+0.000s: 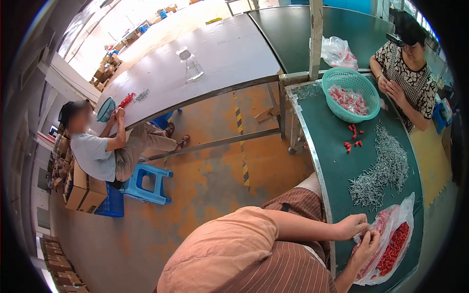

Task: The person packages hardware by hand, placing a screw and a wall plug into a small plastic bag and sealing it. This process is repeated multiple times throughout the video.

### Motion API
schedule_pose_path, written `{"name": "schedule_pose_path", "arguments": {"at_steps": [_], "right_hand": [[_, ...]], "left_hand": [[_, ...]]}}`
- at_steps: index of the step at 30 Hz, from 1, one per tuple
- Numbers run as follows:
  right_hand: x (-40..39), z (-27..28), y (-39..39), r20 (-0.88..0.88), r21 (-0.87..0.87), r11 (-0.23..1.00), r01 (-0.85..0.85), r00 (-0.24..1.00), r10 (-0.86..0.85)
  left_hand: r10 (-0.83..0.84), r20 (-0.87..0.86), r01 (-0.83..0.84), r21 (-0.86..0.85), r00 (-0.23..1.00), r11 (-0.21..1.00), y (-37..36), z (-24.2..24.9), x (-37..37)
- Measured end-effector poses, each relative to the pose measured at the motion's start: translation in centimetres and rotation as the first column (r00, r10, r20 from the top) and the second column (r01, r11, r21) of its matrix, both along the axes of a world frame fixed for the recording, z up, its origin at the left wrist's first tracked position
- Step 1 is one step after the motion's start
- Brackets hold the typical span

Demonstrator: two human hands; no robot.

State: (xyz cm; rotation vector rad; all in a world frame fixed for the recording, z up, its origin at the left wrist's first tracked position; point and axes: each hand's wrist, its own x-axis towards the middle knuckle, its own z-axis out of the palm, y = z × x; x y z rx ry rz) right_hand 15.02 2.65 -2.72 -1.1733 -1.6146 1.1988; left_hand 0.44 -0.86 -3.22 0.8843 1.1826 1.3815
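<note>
My left hand (352,226) and my right hand (367,245) meet over the near edge of the green table, fingertips pinched close together. A bit of something pale and clear shows between them, too small to name. Just beyond my fingers lies an open clear plastic bag (408,207) holding many red plastic pieces (394,250). Farther up the table, a heap of grey metal screws (378,171) is spread out. Several loose red pieces (348,146) lie past the screws.
A green basket (327,100) holds small bags with red pieces. A co-worker (408,73) stands across the table. Another person (97,146) sits at the grey table (234,49), near a clear bottle (190,66). A metal post (316,39) rises by the basket; a blue stool (149,183) stands on the floor.
</note>
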Motion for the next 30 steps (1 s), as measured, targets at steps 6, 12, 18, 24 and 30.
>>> {"name": "schedule_pose_path", "arguments": {"at_steps": [6,12,18,24,30], "right_hand": [[0.4,-0.3,-0.1,0.011,0.049,0.998,0.026,1.0,-0.026],[-0.5,1.5,-0.9,-0.041,-0.132,0.99,0.044,0.998,-0.05],[1.7,0.6,-0.5,0.013,-0.171,0.984,0.052,0.999,-0.05],[2.5,0.7,-0.6,0.079,-0.105,0.992,0.069,0.995,-0.061],[1.5,1.5,-0.9,-0.14,-0.166,0.982,0.095,0.983,-0.119]], "left_hand": [[-0.147,0.118,0.16,-0.107,0.982,0.981,-0.7,1.8,-0.8],[-0.091,0.136,0.106,-0.107,0.987,0.989,-0.1,0.0,0.0],[-0.298,0.034,0.3,-0.116,0.954,0.947,0.1,1.3,-0.9],[-0.376,0.07,0.382,-0.107,0.924,0.918,-0.1,1.0,-0.8],[-0.35,0.217,0.388,-0.164,0.911,0.907,-0.3,0.9,-0.7]]}}
